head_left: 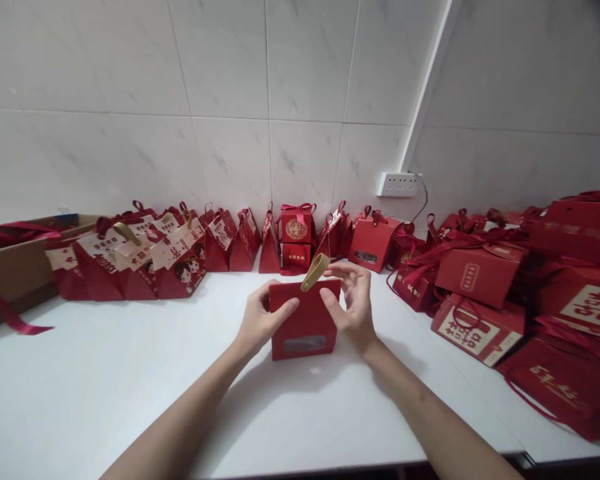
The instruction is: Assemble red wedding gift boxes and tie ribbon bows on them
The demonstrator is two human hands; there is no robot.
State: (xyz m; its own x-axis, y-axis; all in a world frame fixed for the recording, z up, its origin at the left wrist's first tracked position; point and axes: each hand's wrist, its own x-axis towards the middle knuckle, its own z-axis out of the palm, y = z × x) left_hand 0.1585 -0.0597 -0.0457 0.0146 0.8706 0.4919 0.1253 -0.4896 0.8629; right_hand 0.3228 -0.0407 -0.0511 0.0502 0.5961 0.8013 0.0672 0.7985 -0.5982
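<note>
A red gift box [303, 320] stands upright on the white table, with a clear oval-ended window low on its front and a gold strap handle [315, 272] at its top edge. My left hand [261, 317] grips the upper left side, thumb pressed on the front and fingers mostly hidden behind. Around the upper right corner is my right hand [353, 303]; its thumb lies against the front panel, while its curved fingers reach behind the top edge close to the strap.
Red triangular gift boxes [180, 260] with tags line the left and back. Many red boxes and bags [480, 267] are piled at right. A cardboard box [25, 273] with red ribbon sits far left. A power strip [399, 185] is fixed to the tiled wall.
</note>
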